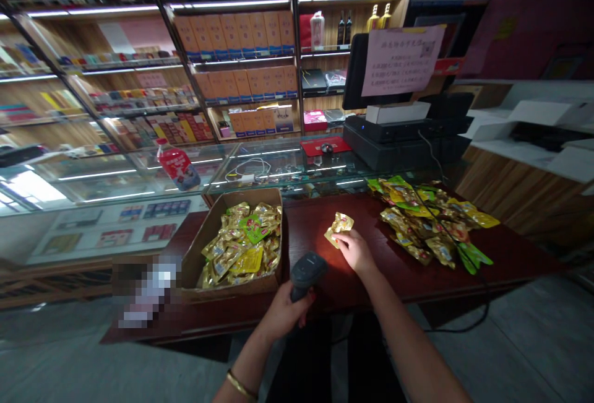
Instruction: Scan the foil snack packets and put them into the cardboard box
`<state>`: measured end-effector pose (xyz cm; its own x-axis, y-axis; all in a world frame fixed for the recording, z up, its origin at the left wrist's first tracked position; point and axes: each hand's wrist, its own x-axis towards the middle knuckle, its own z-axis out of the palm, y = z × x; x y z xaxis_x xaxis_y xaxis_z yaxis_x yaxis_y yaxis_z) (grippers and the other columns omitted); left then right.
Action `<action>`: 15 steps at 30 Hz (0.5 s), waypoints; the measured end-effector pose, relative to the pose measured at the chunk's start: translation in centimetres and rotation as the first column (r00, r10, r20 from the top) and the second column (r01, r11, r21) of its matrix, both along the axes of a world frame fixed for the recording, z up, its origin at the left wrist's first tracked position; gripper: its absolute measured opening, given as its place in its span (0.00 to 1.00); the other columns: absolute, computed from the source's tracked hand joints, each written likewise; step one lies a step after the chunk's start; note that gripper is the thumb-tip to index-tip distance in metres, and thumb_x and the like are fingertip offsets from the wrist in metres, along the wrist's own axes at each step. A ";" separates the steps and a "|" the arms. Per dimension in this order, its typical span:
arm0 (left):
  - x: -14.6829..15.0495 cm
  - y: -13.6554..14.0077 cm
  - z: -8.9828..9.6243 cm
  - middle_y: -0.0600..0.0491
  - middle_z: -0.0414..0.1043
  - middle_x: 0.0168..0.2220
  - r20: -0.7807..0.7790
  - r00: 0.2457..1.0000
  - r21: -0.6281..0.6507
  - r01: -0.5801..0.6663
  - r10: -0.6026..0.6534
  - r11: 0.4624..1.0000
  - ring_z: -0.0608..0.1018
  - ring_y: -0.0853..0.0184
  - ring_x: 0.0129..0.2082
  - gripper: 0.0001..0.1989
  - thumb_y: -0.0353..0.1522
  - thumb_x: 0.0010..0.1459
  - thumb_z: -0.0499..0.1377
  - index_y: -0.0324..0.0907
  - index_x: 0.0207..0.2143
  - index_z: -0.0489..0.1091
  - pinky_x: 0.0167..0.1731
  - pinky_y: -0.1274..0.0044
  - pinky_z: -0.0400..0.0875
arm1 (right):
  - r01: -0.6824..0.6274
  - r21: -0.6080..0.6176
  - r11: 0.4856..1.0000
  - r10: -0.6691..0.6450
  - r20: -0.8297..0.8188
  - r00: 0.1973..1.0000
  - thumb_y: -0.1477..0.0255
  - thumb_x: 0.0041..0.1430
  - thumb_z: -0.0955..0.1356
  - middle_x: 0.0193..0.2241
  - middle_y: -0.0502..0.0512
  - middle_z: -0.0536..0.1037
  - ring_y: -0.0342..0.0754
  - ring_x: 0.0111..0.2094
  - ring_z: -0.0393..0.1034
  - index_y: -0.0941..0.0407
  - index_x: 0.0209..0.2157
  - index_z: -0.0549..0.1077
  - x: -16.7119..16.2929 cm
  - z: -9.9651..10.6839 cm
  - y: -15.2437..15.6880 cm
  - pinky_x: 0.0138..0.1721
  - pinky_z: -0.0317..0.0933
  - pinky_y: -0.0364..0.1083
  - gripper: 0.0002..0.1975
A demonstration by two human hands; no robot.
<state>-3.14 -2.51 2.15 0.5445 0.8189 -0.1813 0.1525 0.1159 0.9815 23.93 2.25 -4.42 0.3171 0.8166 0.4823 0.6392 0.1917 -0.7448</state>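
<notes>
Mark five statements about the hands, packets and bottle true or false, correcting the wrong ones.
1. Both hands are empty. False: the left hand holds a scanner, the right hand a gold packet.
2. The cardboard box is open on top. True.
3. Every packet lies inside the box. False: a loose pile lies on the table.
4. The bottle has a red cap. True.
5. The loose pile is right of the box. True.

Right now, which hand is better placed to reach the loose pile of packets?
Right, probably: the right hand is nearer the pile, though it holds a gold packet. The left hand grips a scanner and sits nearer the box.
</notes>
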 end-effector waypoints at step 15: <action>-0.2 0.3 -0.8 0.62 0.64 0.13 -0.014 1.000 -0.021 -0.005 0.004 1.000 0.65 0.73 0.11 0.24 0.47 0.52 0.67 0.37 0.40 0.70 0.14 0.81 0.59 | -0.167 -0.091 0.982 0.164 -0.040 0.986 0.75 0.55 0.65 0.45 0.55 0.79 0.52 0.49 0.75 0.51 0.41 0.78 0.5 0.7 -0.5 0.54 0.67 0.53 0.14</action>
<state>-3.34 -2.23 1.33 0.5380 0.8173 -0.2061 0.1659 0.1370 0.9766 24.38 1.71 -3.68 0.1882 0.9001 0.3930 0.5798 0.2211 -0.7842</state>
